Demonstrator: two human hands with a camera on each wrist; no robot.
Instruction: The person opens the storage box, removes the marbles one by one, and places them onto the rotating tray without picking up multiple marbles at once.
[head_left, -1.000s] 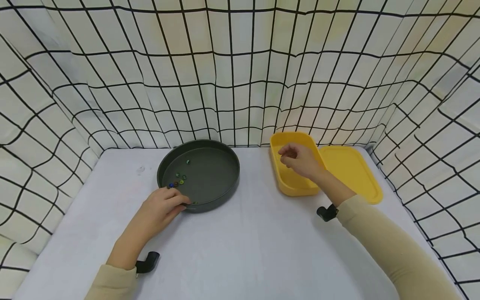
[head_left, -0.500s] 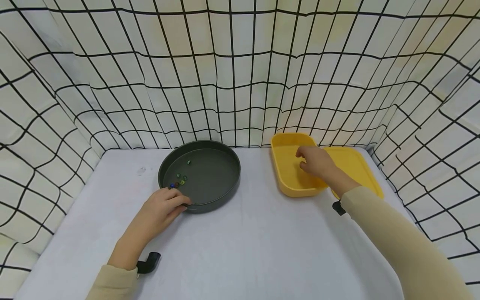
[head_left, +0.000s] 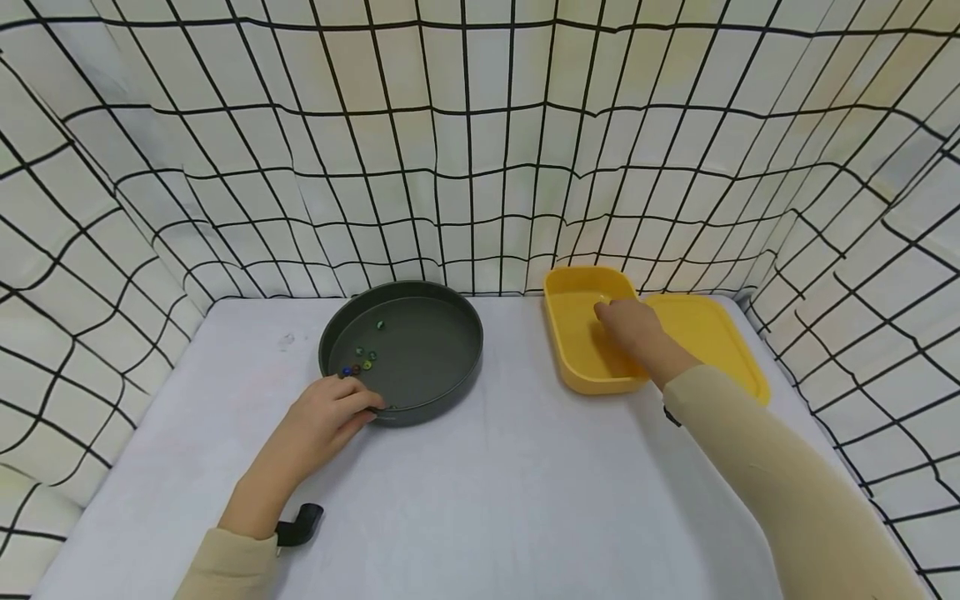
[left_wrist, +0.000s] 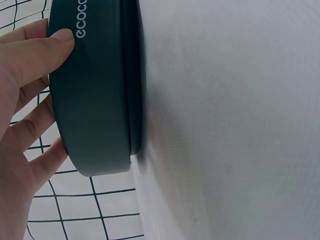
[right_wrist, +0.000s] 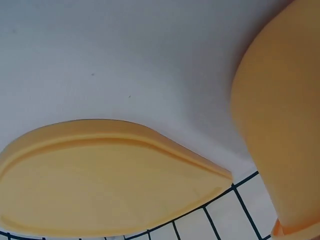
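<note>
My left hand (head_left: pixel 333 412) holds the near-left rim of a round dark grey-green pan (head_left: pixel 427 350). In the left wrist view, the thumb (left_wrist: pixel 62 36) presses the outer wall beside white lettering, and the other fingers reach over the rim. Several small glass marbles (head_left: pixel 367 365), green, yellow-green, blue and brown, lie in the pan's left half. Inside a yellow rectangular container (head_left: pixel 573 367) is my right hand (head_left: pixel 630 323), knuckles up and fingertips pointing down, hidden behind the hand; I cannot tell whether they hold anything. Its wrist view catches the container's outer wall (right_wrist: pixel 285 115) but no fingers.
A flat yellow lid (head_left: pixel 708 337) lies right of the container, under the right forearm's far side. White cloth (head_left: pixel 480 500) covers the table. Black netting (head_left: pixel 480 167) over pale sheets encloses the back and both sides.
My right hand moved right within the yellow container, then lowered into it, with its fingers dropping out of sight. The left hand has stayed on the pan's rim.
</note>
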